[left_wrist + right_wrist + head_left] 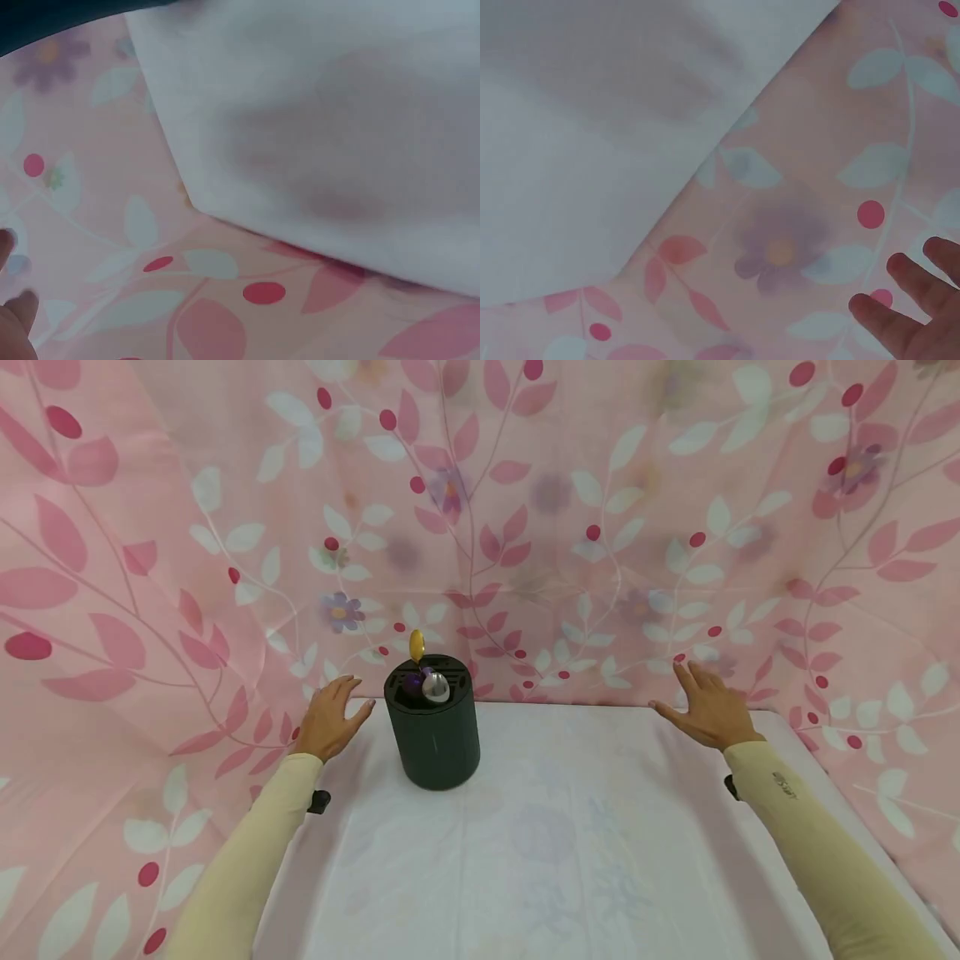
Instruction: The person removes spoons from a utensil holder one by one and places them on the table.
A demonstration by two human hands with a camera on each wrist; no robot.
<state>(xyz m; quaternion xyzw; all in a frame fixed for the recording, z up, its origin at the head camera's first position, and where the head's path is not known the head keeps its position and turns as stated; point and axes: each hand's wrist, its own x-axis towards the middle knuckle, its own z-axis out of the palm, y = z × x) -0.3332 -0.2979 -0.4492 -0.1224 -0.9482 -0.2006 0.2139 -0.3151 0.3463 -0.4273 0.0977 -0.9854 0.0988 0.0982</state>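
Observation:
A dark green cylindrical utensil holder point(437, 743) stands upright toward the back left of the table. Out of its slotted top rise a gold spoon point(417, 645) and a silver spoon point(436, 687), with something purple point(414, 683) beside them. My left hand point(330, 718) hovers left of the holder, apart from it, fingers extended and holding nothing. Far over on the right, my right hand point(705, 706) is raised near the table's back edge, its fingers spread and nothing in them. Fingertips point(911, 300) of that hand show in the right wrist view.
A white cloth covers the table point(570, 835). Pink curtains point(525, 527) with leaf and flower prints hang behind it and along both sides. Small black wrist devices point(318, 802) are worn under both sleeves.

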